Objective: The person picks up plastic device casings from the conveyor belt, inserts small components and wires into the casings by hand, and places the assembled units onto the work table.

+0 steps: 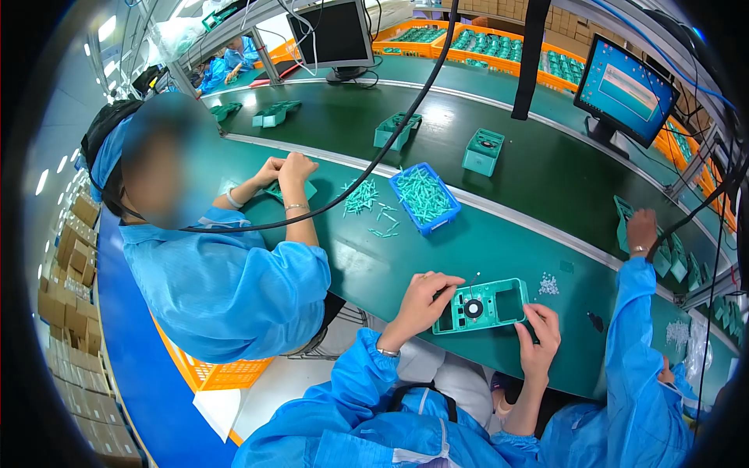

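A green plastic housing [507, 315] with a round black-and-white part [473, 309], which looks like a small speaker, sits tilted at the near edge of the bench in front of me. My left hand [425, 306] is closed at its upper left corner, fingertips over the rim beside a thin dark wire. The thumb and fingers of my right hand [538, 341] grip the right end of the housing. To the right of it lies a small pile of clear whitish pieces [549, 284]. Beyond is a blue bin [450, 218] of thin green parts, with a loose heap [360, 196] beside it.
At the left a co-worker [226, 265] handles a green part. Another person's hand [642, 232] reaches in from the right to a green housing [622, 222]. Housings [484, 152] stand on the dark conveyor [328, 113]. A black cable [390, 148] hangs across the view.
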Demonstrator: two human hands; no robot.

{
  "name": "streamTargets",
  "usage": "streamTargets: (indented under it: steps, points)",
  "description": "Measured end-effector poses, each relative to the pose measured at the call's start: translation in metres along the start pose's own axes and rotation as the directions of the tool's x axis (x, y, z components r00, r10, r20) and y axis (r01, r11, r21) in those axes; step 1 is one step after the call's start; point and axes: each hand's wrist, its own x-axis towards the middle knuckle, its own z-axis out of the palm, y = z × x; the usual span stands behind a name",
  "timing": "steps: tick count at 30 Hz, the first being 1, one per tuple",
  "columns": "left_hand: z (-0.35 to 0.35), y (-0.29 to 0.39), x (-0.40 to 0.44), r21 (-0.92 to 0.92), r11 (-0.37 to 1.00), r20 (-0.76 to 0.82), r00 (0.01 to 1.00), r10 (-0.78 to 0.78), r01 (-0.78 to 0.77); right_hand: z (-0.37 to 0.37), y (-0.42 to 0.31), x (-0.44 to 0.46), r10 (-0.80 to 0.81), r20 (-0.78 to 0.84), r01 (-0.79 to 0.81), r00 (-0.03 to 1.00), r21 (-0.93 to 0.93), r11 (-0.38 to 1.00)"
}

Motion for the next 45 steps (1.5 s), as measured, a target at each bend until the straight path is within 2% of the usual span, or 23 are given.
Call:
streamTargets:
  steps: [5,7,9,10,11,13,18,21,24,27,29,31,35,37,45]
  points:
    - [-0.002,-0.002,0.0,-0.016,0.999,0.019,0.999,0.029,-0.029,0.003,0.004,0.002,-0.025,-0.023,0.025,0.999,-0.002,1.0]
    - [-0.003,-0.006,-0.001,-0.024,0.999,0.09,0.995,-0.034,0.037,0.003,0.005,0.002,-0.049,-0.037,0.049,0.998,0.002,0.999]
    - [-0.004,0.005,-0.002,-0.049,0.996,0.038,0.997,-0.067,0.069,0.002,0.0,0.003,-0.054,-0.039,0.053,0.998,-0.039,0.998]
    - [-0.003,-0.002,-0.002,-0.029,0.999,0.044,0.999,-0.032,0.033,0.001,-0.003,0.003,-0.045,-0.034,0.044,0.998,-0.043,0.998]
    - [-0.005,0.006,0.0,-0.125,0.975,0.098,0.98,-0.173,0.185,0.001,-0.003,0.003,-0.051,-0.045,0.049,0.998,-0.049,0.998]
    - [-0.002,0.001,-0.002,-0.007,0.997,0.037,0.996,-0.079,0.079,0.001,-0.001,0.002,-0.08,-0.07,0.077,0.994,-0.043,0.996]
    - [0.001,-0.007,-0.002,-0.105,0.994,0.018,0.999,-0.035,0.037,0.005,0.002,-0.005,-0.054,-0.174,0.049,0.983,-0.035,0.998]
    - [0.0,-0.006,-0.001,-0.1,0.994,0.002,0.999,-0.042,0.042,0.004,0.004,-0.009,0.01,-0.26,-0.016,0.966,-0.021,1.0]
    - [0.001,-0.008,-0.003,-0.074,0.997,0.001,0.999,-0.034,0.034,-0.002,0.01,-0.018,0.224,-0.348,-0.249,0.91,-0.028,0.968]
    - [0.001,-0.01,-0.003,-0.082,0.996,-0.03,0.999,-0.021,0.019,-0.005,0.02,-0.022,0.315,-0.323,-0.344,0.893,-0.038,0.938]
    - [0.002,-0.012,-0.002,-0.175,0.981,-0.01,0.996,-0.092,0.089,-0.01,0.022,-0.019,0.298,-0.297,-0.337,0.907,-0.088,0.938]
    - [0.002,-0.01,-0.002,-0.179,0.98,-0.025,0.995,-0.092,0.086,-0.011,0.026,-0.014,0.218,-0.201,-0.262,0.955,-0.231,0.937]
    - [0.0,-0.006,-0.002,-0.146,0.986,-0.027,0.996,-0.086,0.081,-0.006,0.035,0.003,0.181,-0.143,-0.215,0.973,-0.279,0.936]
    - [-0.001,-0.004,0.0,-0.133,0.989,-0.034,0.997,-0.072,0.067,-0.001,0.049,0.007,0.025,-0.142,-0.086,0.99,-0.448,0.89]
    - [-0.004,0.004,0.002,-0.095,0.996,-0.057,0.998,0.0,-0.005,0.0,0.04,0.01,0.14,-0.035,-0.141,0.99,-0.44,0.887]
